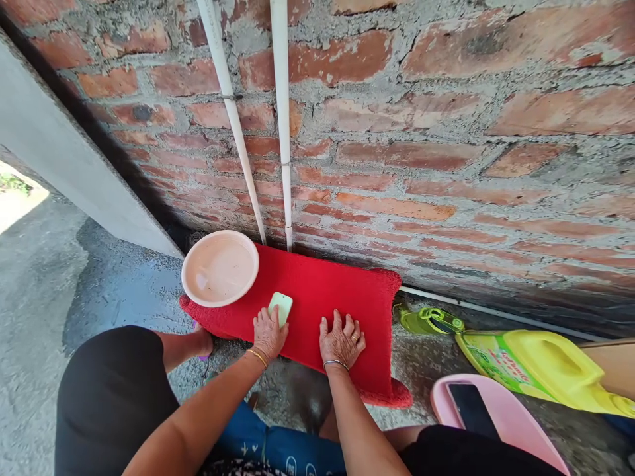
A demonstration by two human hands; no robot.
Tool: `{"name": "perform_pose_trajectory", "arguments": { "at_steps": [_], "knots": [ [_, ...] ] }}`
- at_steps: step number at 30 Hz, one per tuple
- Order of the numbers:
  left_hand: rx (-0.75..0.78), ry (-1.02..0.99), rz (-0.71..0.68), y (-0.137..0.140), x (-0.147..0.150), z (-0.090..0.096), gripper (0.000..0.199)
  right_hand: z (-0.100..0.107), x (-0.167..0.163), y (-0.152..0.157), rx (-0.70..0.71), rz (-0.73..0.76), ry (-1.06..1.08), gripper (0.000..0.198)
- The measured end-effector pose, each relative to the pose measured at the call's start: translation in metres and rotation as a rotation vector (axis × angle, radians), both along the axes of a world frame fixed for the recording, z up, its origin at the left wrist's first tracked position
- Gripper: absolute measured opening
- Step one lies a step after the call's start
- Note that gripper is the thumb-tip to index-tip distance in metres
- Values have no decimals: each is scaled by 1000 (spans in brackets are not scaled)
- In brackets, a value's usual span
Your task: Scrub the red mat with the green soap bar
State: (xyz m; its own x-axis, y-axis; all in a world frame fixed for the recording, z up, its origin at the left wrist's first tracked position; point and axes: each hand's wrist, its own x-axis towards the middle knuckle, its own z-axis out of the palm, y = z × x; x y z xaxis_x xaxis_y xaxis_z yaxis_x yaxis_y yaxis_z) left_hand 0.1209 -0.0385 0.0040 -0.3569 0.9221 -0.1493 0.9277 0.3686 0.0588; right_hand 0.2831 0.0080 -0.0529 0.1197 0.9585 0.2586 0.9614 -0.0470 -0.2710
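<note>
A red, fleecy cloth [342,284] lies over a low, long surface against the wall, its edges hanging down. My left hand [269,336] grips the near end of a pale green block with rounded corners [281,307], which rests on the cloth; its underside is hidden and I cannot make out its kind. To the right, my right hand [342,340] lies on the cloth with fingers apart, holding nothing. A pale pink basin [221,269] with water in it stands on the cloth's left end.
Behind the cloth rises a brick wall [426,155] with two white pipes [282,119]. At right are a yellow-green jug [540,363], a green strap-like item [431,320] and a pink stool [518,403] bearing a dark phone [473,410]. A grey slab [74,145] leans at left.
</note>
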Motion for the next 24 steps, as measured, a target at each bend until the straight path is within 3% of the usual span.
{"name": "perform_pose_trajectory", "arguments": {
  "at_steps": [3, 5, 7, 11, 14, 16, 21, 24],
  "knots": [
    [-22, -75, -224, -15, 34, -9, 55, 0, 0, 0, -23, -5, -11, 41],
    [-19, -113, -300, -18, 45, -10, 57, 1, 0, 0, -45, -3, -9, 41],
    [-1, -109, -252, -12, 38, -5, 56, 0, 0, -1, -51, -1, -3, 41],
    [49, -18, -15, 12, -6, 8, 50, 0, -1, 0, -7, -9, -13, 44],
    [46, 27, 87, 20, -18, 8, 49, -2, -1, 0, 22, -10, -30, 44],
    [40, 22, 48, 17, -6, 1, 49, -3, -1, 0, 38, -14, -39, 44],
    [67, -64, -247, 2, 36, -13, 55, -6, -1, 0, 56, -16, -60, 43],
    [99, -61, -166, 11, 24, -4, 53, -7, -1, 0, 57, -22, -55, 42]
  ]
}}
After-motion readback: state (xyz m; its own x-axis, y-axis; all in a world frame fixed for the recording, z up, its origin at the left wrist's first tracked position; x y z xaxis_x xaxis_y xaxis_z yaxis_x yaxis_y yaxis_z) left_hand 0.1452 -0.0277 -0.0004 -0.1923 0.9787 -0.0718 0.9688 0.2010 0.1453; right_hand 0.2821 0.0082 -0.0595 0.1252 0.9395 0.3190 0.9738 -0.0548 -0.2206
